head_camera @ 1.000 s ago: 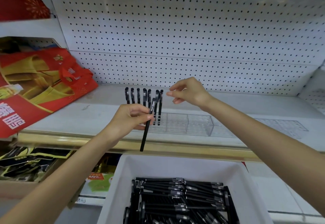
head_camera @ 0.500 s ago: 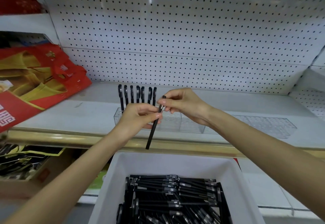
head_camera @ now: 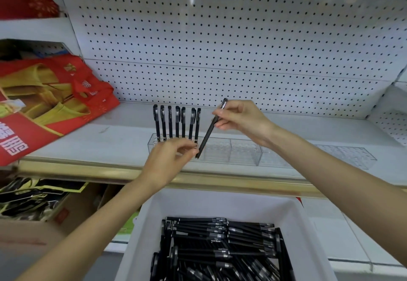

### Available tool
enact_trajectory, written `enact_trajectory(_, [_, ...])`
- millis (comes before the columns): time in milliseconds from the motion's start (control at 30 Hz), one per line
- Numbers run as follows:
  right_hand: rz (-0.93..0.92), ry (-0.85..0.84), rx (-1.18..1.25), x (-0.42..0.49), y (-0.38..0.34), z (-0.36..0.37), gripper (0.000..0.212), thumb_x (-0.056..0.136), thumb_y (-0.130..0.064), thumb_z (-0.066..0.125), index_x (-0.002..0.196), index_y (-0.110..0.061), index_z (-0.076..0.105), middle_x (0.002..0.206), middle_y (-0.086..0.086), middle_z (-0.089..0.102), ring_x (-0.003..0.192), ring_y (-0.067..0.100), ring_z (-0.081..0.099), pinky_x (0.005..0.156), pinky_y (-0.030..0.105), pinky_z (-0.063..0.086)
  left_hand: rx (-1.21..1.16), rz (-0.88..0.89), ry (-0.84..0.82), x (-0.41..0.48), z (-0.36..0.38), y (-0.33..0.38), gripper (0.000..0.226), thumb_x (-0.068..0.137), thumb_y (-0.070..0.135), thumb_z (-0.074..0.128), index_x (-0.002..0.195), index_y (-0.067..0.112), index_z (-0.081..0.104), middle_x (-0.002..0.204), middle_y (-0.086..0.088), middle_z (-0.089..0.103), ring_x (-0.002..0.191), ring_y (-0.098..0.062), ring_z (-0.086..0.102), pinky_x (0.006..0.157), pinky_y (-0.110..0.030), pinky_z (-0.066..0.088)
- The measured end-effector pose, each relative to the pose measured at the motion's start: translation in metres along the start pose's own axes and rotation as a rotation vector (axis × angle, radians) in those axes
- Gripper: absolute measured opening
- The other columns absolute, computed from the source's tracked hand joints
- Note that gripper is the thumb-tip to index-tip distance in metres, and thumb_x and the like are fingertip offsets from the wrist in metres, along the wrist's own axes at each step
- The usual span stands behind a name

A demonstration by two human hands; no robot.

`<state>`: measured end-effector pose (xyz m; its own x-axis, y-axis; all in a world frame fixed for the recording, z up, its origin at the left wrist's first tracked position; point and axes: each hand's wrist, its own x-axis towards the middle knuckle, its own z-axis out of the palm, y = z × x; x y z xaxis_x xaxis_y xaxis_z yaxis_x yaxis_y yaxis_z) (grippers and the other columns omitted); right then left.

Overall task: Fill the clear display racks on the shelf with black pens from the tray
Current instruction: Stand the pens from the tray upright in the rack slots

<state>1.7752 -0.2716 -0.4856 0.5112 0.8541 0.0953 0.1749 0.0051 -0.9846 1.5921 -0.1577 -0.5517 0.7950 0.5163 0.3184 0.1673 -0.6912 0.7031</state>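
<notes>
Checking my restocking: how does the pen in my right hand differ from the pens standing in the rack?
The held pen leans, cap end up and rightward; the rack pens stand upright. The right hand pinches the held pen, not yet slotted; the rack pens sit in a row at the clear rack's left end. Both are black, caps uppermost.

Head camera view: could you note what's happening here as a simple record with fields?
Right hand: pinches a black pen, tilted, lower tip near the rack
Left hand: by the pen's lower end; contact unclear
Clear rack: seven pens upright at its left end
Second rack: no pens seen
Tray: loose pens piled inside
</notes>
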Motion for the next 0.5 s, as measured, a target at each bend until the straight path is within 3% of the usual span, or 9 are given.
enact_trajectory(100, [-0.078,0.118,-0.174,0.014,-0.001,-0.011,0.024,0.088,-0.004,0.065,0.099,0.017,0.061,0.079,0.016,0.067,0.064,0.013,0.07,0.066,0.021,0.057,0.454,0.129,-0.13,-0.008,-0.001,-0.015,0.052,0.095,0.046,0.051,0.14,0.021,0.046,0.143,0.004,0.048,0.131,-0.014,0.044,0.106,-0.027,0.035])
enact_trajectory(167, [-0.101,0.152,-0.245,0.021,0.002,-0.012,0.025,0.087,-0.005,0.067,0.098,0.016,0.061,0.077,0.014,0.068,0.063,0.013,0.071,0.066,0.022,0.058,0.53,0.162,-0.175,-0.009,0.004,-0.023,0.067,0.094,0.055,0.043,0.149,0.018,0.032,0.155,0.001,0.031,0.143,-0.015,0.026,0.114,-0.022,0.013])
enact_trajectory(233, [-0.115,0.164,-0.275,0.027,0.007,-0.008,0.024,0.086,-0.005,0.068,0.097,0.015,0.062,0.075,0.01,0.069,0.063,0.013,0.071,0.066,0.022,0.058,0.602,0.149,-0.205,-0.007,0.008,-0.028,0.084,0.087,0.07,0.025,0.152,0.016,0.023,0.158,0.0,0.023,0.146,-0.015,0.018,0.114,-0.023,0.002])
enact_trajectory(367, [-0.122,0.172,-0.267,0.034,0.015,0.001,0.019,0.087,-0.004,0.067,0.096,0.012,0.063,0.074,0.005,0.068,0.063,0.012,0.071,0.066,0.021,0.058,0.655,0.114,-0.254,-0.002,0.011,-0.039,0.116,0.065,0.086,-0.015,0.153,0.018,0.017,0.16,0.0,0.017,0.147,-0.014,0.013,0.117,-0.027,0.002])
enact_trajectory(500, [-0.118,0.169,-0.261,0.039,0.016,0.004,0.011,0.087,-0.005,0.068,0.092,0.005,0.065,0.073,0.004,0.069,0.065,0.013,0.071,0.067,0.021,0.057,0.666,0.102,-0.278,0.003,0.013,-0.044,0.116,0.065,0.086,-0.016,0.153,0.018,0.019,0.159,-0.001,0.021,0.146,-0.015,0.016,0.12,-0.031,0.008])
